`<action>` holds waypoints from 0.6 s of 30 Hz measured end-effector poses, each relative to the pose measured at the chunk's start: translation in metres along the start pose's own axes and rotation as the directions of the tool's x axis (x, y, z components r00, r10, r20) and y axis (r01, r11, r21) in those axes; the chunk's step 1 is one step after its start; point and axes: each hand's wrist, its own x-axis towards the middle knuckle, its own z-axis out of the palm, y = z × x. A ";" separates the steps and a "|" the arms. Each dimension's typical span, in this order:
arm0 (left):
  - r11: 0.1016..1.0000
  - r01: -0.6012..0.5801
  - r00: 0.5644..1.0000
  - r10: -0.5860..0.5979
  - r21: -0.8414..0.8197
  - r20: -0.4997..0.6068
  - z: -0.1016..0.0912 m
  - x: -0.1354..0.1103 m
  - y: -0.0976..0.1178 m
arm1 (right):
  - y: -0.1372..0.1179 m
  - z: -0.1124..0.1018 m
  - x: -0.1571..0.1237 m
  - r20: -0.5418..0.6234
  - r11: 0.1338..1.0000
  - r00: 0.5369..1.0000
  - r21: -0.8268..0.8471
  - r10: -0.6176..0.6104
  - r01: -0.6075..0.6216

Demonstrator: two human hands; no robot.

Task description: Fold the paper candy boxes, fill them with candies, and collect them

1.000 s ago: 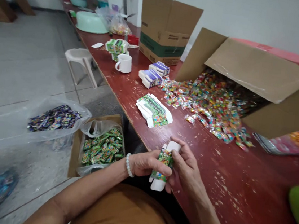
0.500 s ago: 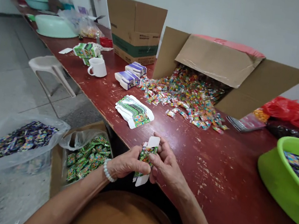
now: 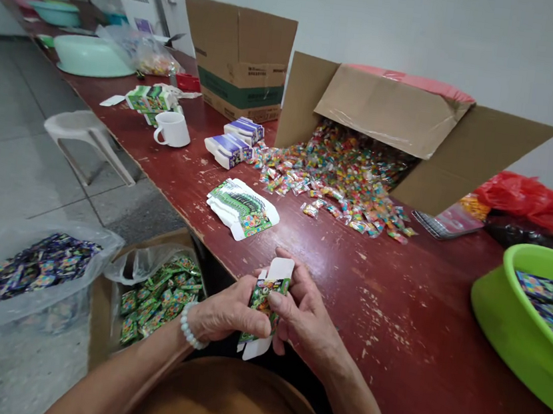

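Observation:
A small green printed carton point(image 3: 266, 293) with white end flaps folded outward is held between both hands, near the table's front edge. My left hand point(image 3: 233, 312) grips its left side, thumb across the lower front. My right hand point(image 3: 306, 311) holds the right side, thumb pressed on the printed face; its fingers are partly hidden behind the carton. Just beyond my hands lies a fanned stack of flat green cartons point(image 3: 243, 210) on the red table point(image 3: 346, 296). Wrapped candies point(image 3: 351, 176) spill onto the table from a tipped cardboard box point(image 3: 384, 106).
Left of the table edge sit a lined box of green packets point(image 3: 162, 294) and a clear bag of purple packets point(image 3: 42, 265). A lime green basin point(image 3: 506, 309) stands at right. Farther back are a white mug point(image 3: 172, 129), purple cartons point(image 3: 230, 148) and a stool point(image 3: 85, 126).
The view has shifted slightly, moving the table things a little leftward. Both hands still hold the carton, which now shows more of its printed face.

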 end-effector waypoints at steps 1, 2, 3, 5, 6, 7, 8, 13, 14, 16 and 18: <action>1.000 0.003 1.000 -0.003 0.002 0.003 0.000 -0.001 0.000 | 0.000 0.000 -0.001 0.001 1.000 1.000 0.000 0.001 -0.001; 1.000 0.004 1.000 -0.004 0.001 0.001 0.001 -0.001 0.001 | 0.000 0.001 -0.001 0.003 1.000 1.000 0.001 0.001 -0.001; 1.000 0.006 1.000 -0.006 -0.003 -0.008 0.002 -0.002 0.001 | 0.000 0.001 -0.001 0.005 1.000 1.000 0.002 -0.003 0.003; 1.000 0.017 0.999 -0.018 -0.016 -0.049 0.003 -0.003 0.002 | 0.000 0.002 -0.001 0.009 1.000 1.000 -0.001 -0.022 0.022; 1.000 0.024 0.997 -0.025 -0.018 -0.074 0.004 -0.003 0.002 | 0.000 0.002 -0.001 0.011 0.999 0.999 -0.007 -0.040 0.040; 0.999 0.030 0.995 -0.032 -0.020 -0.097 0.005 -0.003 0.002 | 0.000 0.002 -0.001 0.012 0.998 0.998 -0.015 -0.059 0.059; 0.999 0.033 0.993 -0.036 -0.021 -0.114 0.005 -0.004 0.002 | 0.000 0.002 -0.001 0.007 0.997 0.997 -0.026 -0.077 0.077; 0.999 0.017 0.981 -0.008 0.045 -0.196 0.002 -0.002 0.000 | 0.004 0.002 0.004 -0.021 0.997 0.997 -0.043 -0.068 0.067; 0.998 0.021 0.976 -0.007 0.060 -0.215 0.001 -0.002 -0.001 | 0.005 0.002 0.005 -0.020 0.998 0.998 -0.044 -0.052 0.051; 0.998 0.027 0.974 -0.011 0.065 -0.225 -0.001 0.000 -0.002 | 0.007 0.002 0.006 -0.082 0.993 0.993 -0.095 -0.079 0.071; 0.998 0.026 0.983 -0.016 0.052 -0.183 -0.001 0.001 -0.001 | 0.005 0.002 0.006 -0.226 0.941 0.938 -0.275 -0.262 0.197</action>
